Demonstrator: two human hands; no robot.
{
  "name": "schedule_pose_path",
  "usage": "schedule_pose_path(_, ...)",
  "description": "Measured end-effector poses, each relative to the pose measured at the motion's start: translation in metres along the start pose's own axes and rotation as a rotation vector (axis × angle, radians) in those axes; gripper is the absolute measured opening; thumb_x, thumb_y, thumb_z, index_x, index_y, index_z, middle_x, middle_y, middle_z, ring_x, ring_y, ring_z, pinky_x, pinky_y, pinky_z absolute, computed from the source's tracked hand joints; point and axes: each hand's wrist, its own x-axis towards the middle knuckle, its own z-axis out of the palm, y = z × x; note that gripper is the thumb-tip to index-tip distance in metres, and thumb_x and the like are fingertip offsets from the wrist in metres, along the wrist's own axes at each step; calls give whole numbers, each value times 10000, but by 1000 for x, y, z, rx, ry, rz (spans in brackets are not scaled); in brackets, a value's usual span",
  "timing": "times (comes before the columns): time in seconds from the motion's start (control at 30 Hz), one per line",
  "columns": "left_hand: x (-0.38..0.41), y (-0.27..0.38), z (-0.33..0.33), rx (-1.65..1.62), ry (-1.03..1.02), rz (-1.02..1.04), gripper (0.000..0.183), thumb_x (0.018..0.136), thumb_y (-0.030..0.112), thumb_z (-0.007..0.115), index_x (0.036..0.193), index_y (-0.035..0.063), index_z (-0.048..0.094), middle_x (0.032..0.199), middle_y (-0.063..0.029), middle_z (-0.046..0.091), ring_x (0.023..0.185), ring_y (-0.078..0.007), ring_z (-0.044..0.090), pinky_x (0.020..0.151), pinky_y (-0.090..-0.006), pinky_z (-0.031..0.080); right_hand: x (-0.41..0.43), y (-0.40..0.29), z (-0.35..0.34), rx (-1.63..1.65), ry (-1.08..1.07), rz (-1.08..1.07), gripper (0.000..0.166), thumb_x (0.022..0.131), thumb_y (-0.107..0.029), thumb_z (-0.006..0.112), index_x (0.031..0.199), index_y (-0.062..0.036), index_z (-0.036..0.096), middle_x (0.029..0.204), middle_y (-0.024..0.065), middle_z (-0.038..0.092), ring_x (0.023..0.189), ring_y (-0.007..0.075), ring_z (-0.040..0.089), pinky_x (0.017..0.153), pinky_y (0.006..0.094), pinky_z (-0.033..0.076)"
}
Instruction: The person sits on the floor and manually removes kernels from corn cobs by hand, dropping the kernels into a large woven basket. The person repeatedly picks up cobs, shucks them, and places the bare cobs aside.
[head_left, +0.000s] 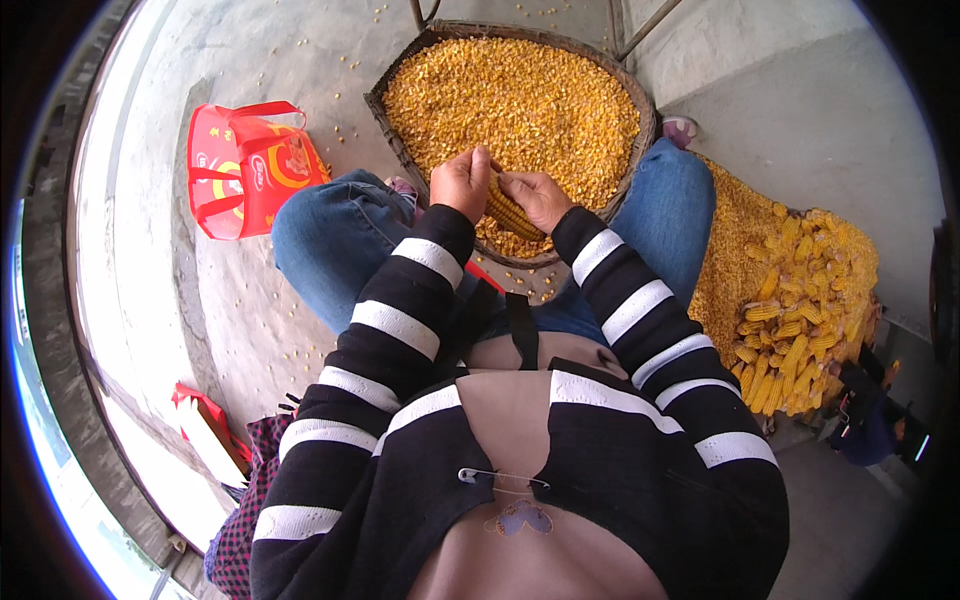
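My right hand (536, 196) is closed around a yellow corn cob (510, 214) that slants down over the near side of the basket. The cob still carries rows of kernels on its visible side. My left hand (459, 184) is curled into a fist against the cob's upper end, thumb up. Beside that thumb shows a thin brown object (496, 164); most of it is hidden, so its kind is unclear. Under both hands is a woven basket (384, 124) with a dark rim, filled with loose corn kernels (510, 97).
A red shopping bag (259, 169) stands on the concrete floor at left. Whole corn cobs (784, 360) and a kernel heap (724, 247) lie at right. My bent knees (330, 240) flank the basket. Part of another person (862, 412) appears at far right.
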Motion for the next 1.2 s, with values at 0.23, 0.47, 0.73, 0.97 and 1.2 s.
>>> schedule_pose_path(0.23, 1, 5, -2, 7, 16, -18, 357, 853, 303, 414, 700, 47, 611, 541, -127, 551, 520, -238, 565, 526, -330, 438, 5, 13, -10, 3, 6, 46, 276, 856, -231, 455, 911, 8, 583, 760, 0, 562, 728, 67, 482, 669, 217, 387)
schedule_pose_path(0.47, 5, -6, 0, -54, 27, -87, 379, 856, 313, 406, 691, 40, 609, 533, -105, 541, 509, -192, 540, 523, -307, 424, 2, 17, -13, 9, 3, 38, 315, 872, -228, 439, 1015, 30, 552, 949, 43, 590, 894, 97, 523, 807, 225, 391)
schedule_pose_path(0.73, 10, -17, -2, -235, 55, -80, 406, 876, 308, 388, 680, 25, 602, 560, -36, 538, 519, -107, 480, 522, -253, 395, -9, -12, -10, 192, -118, 45, 401, 848, -325, 476, 1057, 12, 532, 994, 40, 572, 962, 95, 499, 845, 208, 364)
schedule_pose_path(0.97, 6, -7, -10, -345, 92, -197, 414, 881, 300, 378, 669, 22, 599, 560, -37, 540, 522, -107, 485, 529, -268, 401, -15, -17, -20, 768, -178, 387, 395, 817, -317, 504, 1111, -53, 504, 965, 37, 577, 873, 142, 552, 643, 331, 505)
schedule_pose_path(1.2, 7, -2, -9, -299, 98, -75, 414, 886, 294, 379, 669, 10, 589, 592, -27, 545, 534, -97, 483, 526, -245, 398, -14, -6, -12, 686, -29, 329, 380, 805, -353, 521, 1066, -77, 528, 878, 63, 604, 710, 165, 601, 465, 336, 516)
